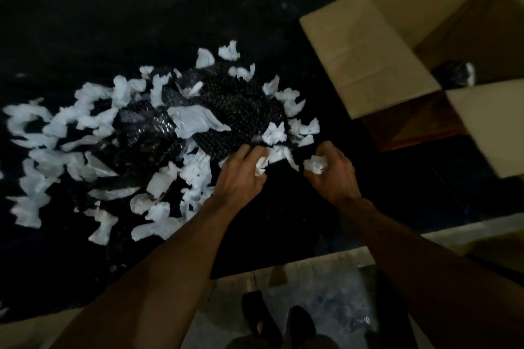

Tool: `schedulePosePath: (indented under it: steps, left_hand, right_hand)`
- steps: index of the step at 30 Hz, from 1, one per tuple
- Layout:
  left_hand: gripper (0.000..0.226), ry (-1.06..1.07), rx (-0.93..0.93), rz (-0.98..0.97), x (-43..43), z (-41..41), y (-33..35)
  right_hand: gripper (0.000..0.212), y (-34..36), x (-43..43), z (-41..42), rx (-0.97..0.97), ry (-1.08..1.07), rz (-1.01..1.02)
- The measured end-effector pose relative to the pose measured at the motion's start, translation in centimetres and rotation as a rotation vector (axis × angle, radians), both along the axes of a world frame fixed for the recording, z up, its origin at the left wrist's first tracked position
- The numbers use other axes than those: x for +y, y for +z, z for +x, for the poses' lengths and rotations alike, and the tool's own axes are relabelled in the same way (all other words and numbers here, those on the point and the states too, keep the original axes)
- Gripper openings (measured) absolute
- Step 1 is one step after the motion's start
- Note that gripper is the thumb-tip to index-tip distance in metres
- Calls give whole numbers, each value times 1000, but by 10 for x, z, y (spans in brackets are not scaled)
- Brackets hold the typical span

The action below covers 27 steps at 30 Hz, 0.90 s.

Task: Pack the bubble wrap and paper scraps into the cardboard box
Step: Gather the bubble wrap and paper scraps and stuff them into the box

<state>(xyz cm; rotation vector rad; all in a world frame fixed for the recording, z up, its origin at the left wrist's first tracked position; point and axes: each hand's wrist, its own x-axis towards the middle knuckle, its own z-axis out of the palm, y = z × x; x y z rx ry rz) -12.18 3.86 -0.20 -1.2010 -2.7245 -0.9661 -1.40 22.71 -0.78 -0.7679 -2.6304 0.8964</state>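
A sheet of dark bubble wrap point(226, 105) lies crumpled on the black surface, strewn with several white paper scraps point(195, 119). More scraps spread out to its left and front. My left hand point(241, 173) grips a white scrap at the pile's near right edge. My right hand point(334, 173) is curled round a crumpled white scrap point(316, 164) just right of it. The open cardboard box point(365, 56) stands at the upper right with its flaps spread; a dark bundle with a bit of white point(456, 73) shows inside.
The black surface point(283, 221) ends in a pale edge near me, with grey floor below. My feet in dark footwear point(278, 323) stand on that floor. A pale ledge point(467, 232) runs at the right below the box's flap.
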Motion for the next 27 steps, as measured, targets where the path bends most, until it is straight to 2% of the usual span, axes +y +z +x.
schedulePosePath:
  steps: [3, 7, 9, 12, 17, 21, 27]
  left_hand:
    - [47, -43, -20, 53, 7, -17, 29]
    - [38, -72, -2, 76, 17, -48, 73]
    - [32, -58, 32, 96, 21, -61, 96]
    - [30, -1, 76, 142, 26, -77, 129]
    - [26, 174, 100, 285, 35, -94, 172]
    - [41, 157, 100, 351, 52, -96, 203]
    - [66, -7, 140, 246, 103, -73, 240]
  right_hand:
    - [41, 28, 1, -8, 28, 42, 22]
    - [39, 75, 3, -28, 120, 82, 48]
    - [52, 100, 2, -40, 138, 85, 14]
    - [61, 134, -3, -53, 203, 81, -19]
    - [55, 181, -12, -70, 379, 43, -93]
    - [60, 218, 7, -72, 426, 31, 5]
    - [72, 248, 87, -44, 277, 2, 123]
